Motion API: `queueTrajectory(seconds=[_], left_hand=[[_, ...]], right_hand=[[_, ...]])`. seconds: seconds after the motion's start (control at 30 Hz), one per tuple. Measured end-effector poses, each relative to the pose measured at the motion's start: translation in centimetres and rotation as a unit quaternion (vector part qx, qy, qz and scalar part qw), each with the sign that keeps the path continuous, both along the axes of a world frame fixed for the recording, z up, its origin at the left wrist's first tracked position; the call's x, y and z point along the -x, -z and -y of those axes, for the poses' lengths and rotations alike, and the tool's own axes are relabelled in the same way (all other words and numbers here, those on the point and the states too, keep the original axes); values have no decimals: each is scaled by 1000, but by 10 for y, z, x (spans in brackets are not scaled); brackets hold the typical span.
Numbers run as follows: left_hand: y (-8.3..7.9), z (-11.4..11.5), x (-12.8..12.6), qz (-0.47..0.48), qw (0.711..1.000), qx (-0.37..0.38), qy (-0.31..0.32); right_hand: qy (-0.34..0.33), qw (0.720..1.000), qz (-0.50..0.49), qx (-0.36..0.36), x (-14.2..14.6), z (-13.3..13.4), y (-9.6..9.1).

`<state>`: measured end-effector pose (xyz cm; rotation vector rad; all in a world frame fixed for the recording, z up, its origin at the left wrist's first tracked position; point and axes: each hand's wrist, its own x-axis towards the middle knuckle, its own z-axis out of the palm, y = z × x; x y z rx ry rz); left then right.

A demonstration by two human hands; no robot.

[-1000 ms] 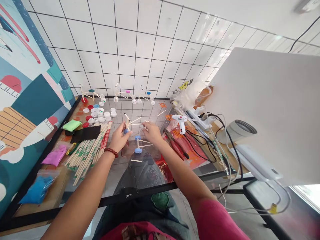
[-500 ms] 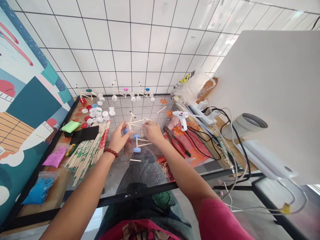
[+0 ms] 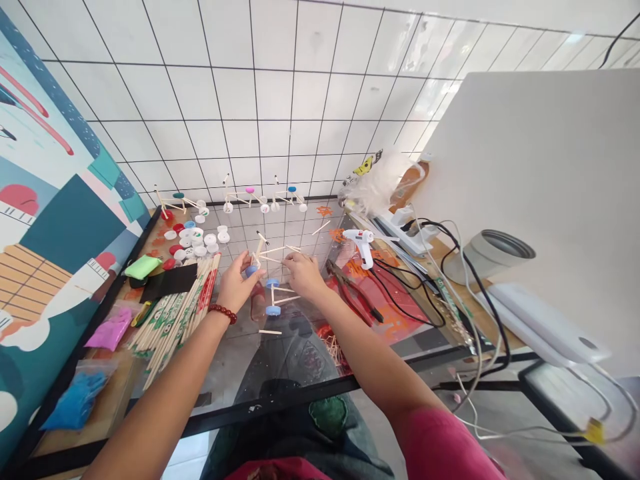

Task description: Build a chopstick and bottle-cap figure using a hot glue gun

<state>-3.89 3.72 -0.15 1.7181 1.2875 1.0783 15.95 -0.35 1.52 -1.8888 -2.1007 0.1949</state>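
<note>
The left hand [image 3: 237,283] is pinching the blue cap [image 3: 250,271] on a thin, pale stick frame [image 3: 270,252]; the right hand [image 3: 303,273] is gripping its bare ends, above the desk's [image 3: 225,363] middle.

Nothing readable here, honestly. The chopstick wrappers [image 3: 173,308] have green print and the yellow tag [image 3: 367,165] has marks, all too tiny.

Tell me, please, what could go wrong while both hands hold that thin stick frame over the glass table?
The stick frame, pinched between the left hand and right hand, looks flimsy; squeezing might snap a joint. The glue gun and black cables lie just beside the right hand; a sweep could snag them.
</note>
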Motion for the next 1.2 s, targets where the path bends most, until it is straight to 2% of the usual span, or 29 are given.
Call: queueTrajectory(seconds=[0.47,0.87,1.2], left_hand=[[-3,-15,-6,102,994,45,13],[1,-9,-2,61,998,14,17],[-10,1,0,-1,999,29,37]], right_hand=[[9,1000,-13,-10,0,-3,4],[-4,1000,-18,-22,-2,-3,7],[-5,998,-61,-20,-2,-1,6]])
